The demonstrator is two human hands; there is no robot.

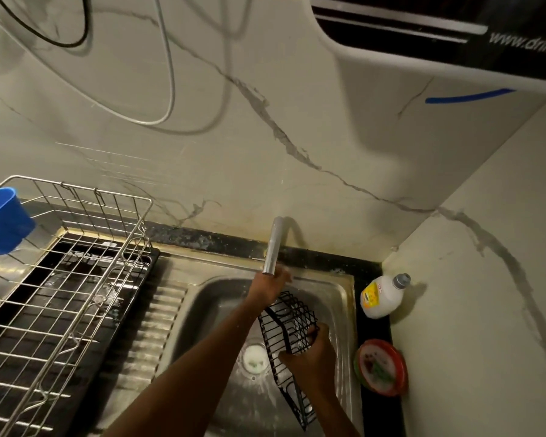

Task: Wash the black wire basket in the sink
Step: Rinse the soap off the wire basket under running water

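Over the steel sink [341, 288] the right hand [309, 357] grips the black wire basket [289, 326], tilted above the drain [255, 359]. The left hand [270, 285] reaches up under the tap spout [273, 247], its fingers hidden. Right of the sink stand a white bottle [383, 296] and a red-rimmed round tub [380, 367]; left of it, a steel dish rack [63, 279] carrying a blue cup [2, 220].

I see a dark counter [372, 348] with a steel sink [344, 298] set into it. On its right strip stand a white bottle [382, 297] near the corner and a red-rimmed round tub [380, 367] nearer me. Left, a wire dish rack [60, 298] sits on a black tray [139, 279] over the ribbed drainboard [152, 329].
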